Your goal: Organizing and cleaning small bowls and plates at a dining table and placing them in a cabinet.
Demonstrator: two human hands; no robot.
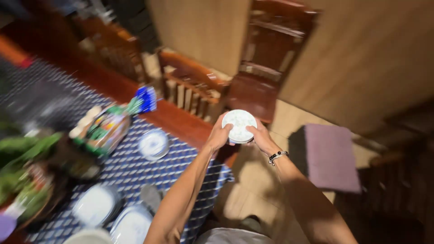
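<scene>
Left hand (220, 134) and right hand (261, 138) grip a white bowl (239, 125).

Whole left side motion-blurred tbh. Green stuff (20, 149) at 9 o'clock smeared, cut by edge, can't tell what. White plates (95, 205) at 7 o'clock fuzzy, lowest one clipped by bottom edge. Small bowl (239, 125): pattern too soft, rim partly hidden under fingers (226, 131). Forearms run off bottom.

A wooden table (178, 118) under a blue-and-white patterned cloth (131, 169) bears white plates (153, 143) and a plastic bottle (113, 124)
</scene>
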